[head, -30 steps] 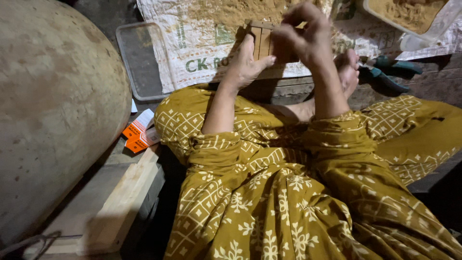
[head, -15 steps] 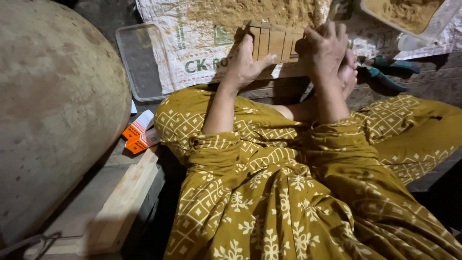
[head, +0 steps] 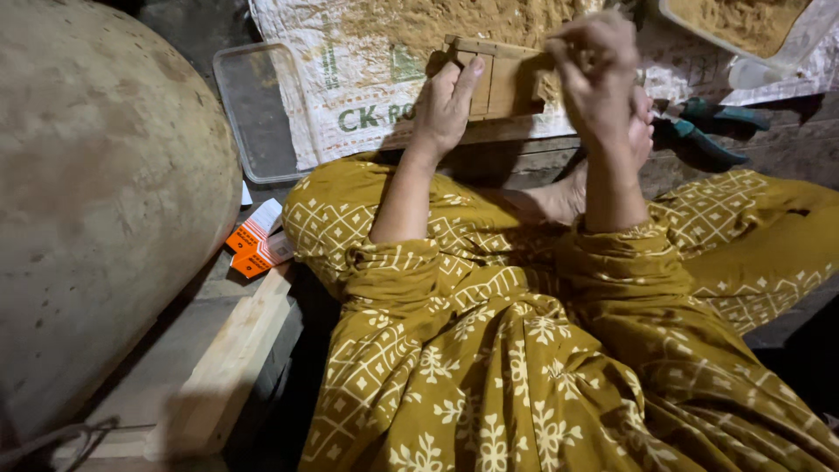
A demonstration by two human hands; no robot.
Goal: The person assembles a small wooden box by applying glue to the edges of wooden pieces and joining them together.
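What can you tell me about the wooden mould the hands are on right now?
The wooden mould is a light brown, box-like frame with slats dividing it into narrow compartments. It lies flat on a printed woven sack strewn with tan powder. The left hand grips its left end, thumb up along the side. The right hand covers its right end, fingers curled, hiding that part. Whether the compartments are filled cannot be told.

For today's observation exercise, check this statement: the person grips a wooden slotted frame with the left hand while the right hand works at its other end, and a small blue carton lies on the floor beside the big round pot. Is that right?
Not quite. The small carton beside the big round pot is orange and white, not blue, as the head view shows. The rest stands: the left hand grips the wooden slotted frame while the right hand works at its other end.
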